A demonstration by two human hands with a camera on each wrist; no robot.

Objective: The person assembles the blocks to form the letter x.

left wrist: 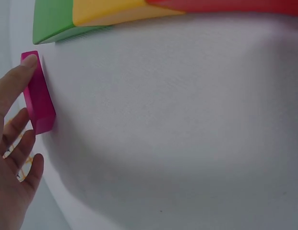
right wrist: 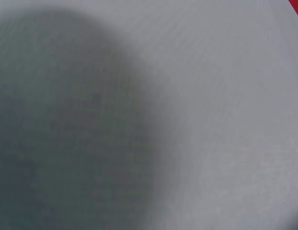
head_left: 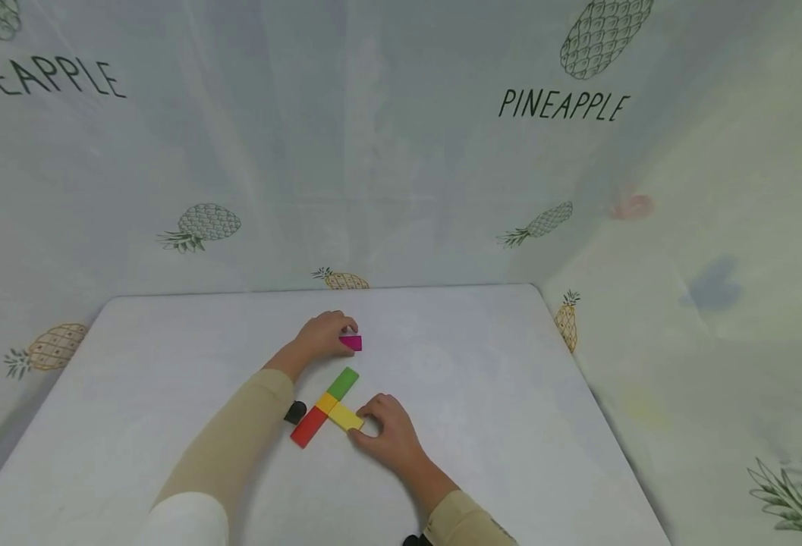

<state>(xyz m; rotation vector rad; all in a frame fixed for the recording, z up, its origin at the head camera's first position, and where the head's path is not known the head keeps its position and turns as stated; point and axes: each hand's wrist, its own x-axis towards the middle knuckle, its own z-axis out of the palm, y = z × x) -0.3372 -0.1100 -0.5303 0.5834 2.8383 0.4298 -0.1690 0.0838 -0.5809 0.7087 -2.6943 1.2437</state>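
My left hand pinches a magenta block between thumb and fingers, beyond the other blocks. In the left wrist view, the thumb lies on one end of that magenta block. Below it on the table, a green block, a small orange-yellow block and a red block form a slanting row, end to end. From the middle of this row a yellow block juts out to the right. My right hand pinches its outer end between thumb and finger; the right wrist view does not show this hand.
The blocks lie on a white table with rounded far corners. Behind and beside it hangs a pale cloth printed with pineapples. A small black object shows beside the left forearm, near the red block.
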